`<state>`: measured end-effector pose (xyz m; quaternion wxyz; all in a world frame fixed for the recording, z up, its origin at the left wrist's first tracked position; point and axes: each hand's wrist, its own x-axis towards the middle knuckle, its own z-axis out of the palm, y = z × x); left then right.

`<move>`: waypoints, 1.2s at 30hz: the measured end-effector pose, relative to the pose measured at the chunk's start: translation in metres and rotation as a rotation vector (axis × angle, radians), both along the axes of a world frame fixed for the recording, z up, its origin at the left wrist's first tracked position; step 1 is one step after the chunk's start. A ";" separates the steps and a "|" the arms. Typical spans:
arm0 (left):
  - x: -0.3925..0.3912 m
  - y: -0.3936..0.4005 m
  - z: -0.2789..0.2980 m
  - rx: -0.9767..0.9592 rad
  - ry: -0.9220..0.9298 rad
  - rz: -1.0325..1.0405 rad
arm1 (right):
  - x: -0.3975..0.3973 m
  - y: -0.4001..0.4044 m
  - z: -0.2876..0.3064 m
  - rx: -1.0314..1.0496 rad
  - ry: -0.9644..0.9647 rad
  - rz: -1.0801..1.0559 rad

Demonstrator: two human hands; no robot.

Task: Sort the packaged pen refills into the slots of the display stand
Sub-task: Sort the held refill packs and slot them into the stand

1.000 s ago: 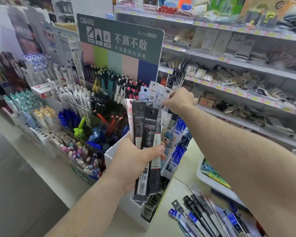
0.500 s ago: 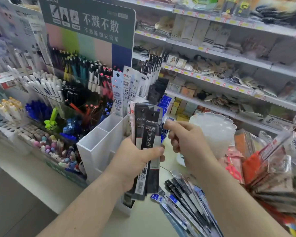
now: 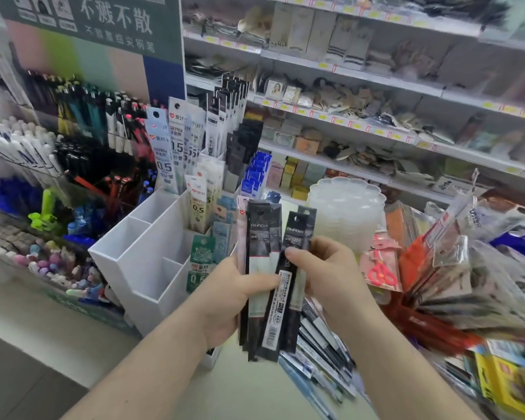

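My left hand grips a bundle of black packaged pen refills, held upright in front of the white display stand. My right hand pinches one black refill pack at the right side of that bundle, thumb on its front. The stand's near left slots hold nothing; its farther slots hold white, teal and black refill packs. More refill packs lie in a loose pile on the counter below my hands.
Pen racks fill the left under a green sign. A clear plastic tub stands behind my hands. Bagged goods crowd the right. Store shelves run along the back.
My right hand came back from the stand's far slots to the bundle and took hold of one black pack. The view swung right and down.
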<state>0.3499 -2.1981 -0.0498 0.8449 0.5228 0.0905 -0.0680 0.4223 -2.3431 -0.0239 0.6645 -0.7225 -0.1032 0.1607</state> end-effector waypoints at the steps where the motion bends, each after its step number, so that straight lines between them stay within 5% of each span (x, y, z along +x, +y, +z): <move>1: 0.001 -0.001 -0.002 0.045 0.016 0.022 | 0.000 -0.002 -0.002 -0.009 0.000 -0.023; 5: 0.002 -0.005 -0.007 0.356 0.006 0.182 | -0.002 -0.006 -0.005 -0.076 -0.079 -0.119; 9: 0.002 -0.011 -0.013 0.460 -0.057 0.191 | -0.003 -0.003 -0.008 -0.127 -0.178 -0.155; 23: 0.001 -0.011 -0.019 0.095 0.036 0.206 | -0.013 -0.004 -0.017 0.240 0.136 -0.063; 36: -0.003 -0.007 -0.024 0.015 0.028 0.176 | -0.019 0.000 -0.027 0.257 0.225 -0.093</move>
